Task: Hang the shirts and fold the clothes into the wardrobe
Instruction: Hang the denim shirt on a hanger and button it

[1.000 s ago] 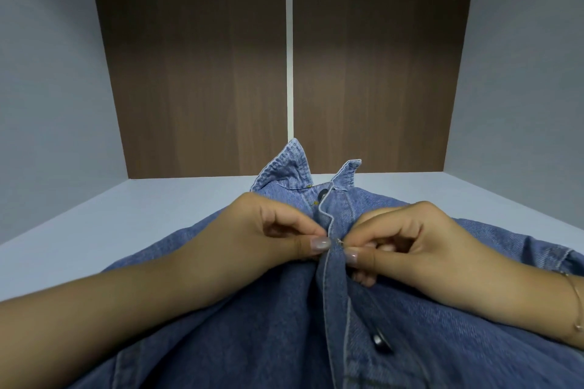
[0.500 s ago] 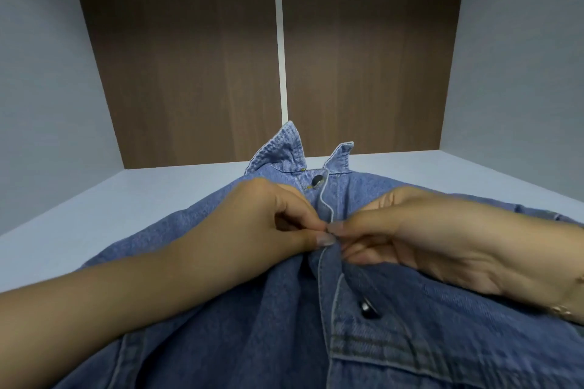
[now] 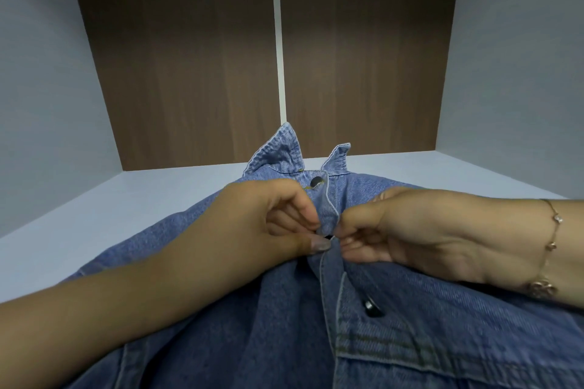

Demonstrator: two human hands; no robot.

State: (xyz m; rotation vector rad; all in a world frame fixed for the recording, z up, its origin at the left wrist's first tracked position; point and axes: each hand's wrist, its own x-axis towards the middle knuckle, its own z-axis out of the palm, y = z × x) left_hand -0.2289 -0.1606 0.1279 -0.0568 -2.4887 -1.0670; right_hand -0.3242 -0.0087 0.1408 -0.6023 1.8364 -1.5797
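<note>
A blue denim shirt (image 3: 240,319) lies front-up on the pale shelf floor (image 3: 79,230) of the wardrobe, its collar (image 3: 278,151) standing up toward the back. My left hand (image 3: 271,224) pinches the left edge of the button placket just below the collar. My right hand (image 3: 410,230) pinches the facing edge from the right. Their fingertips meet over a dark button that is mostly hidden between them. One dark button (image 3: 316,181) shows above the hands at the collar, another (image 3: 371,308) below them.
The back of the compartment is two brown wood panels (image 3: 196,73) split by a white strip (image 3: 279,41). Grey side walls (image 3: 41,88) close it in left and right. Bare shelf floor shows beside the shirt on both sides.
The view tipped down a little. My right hand turned so its wrist bracelet now shows, and both hands stayed pinching the placket at about the same spot below the collar.
</note>
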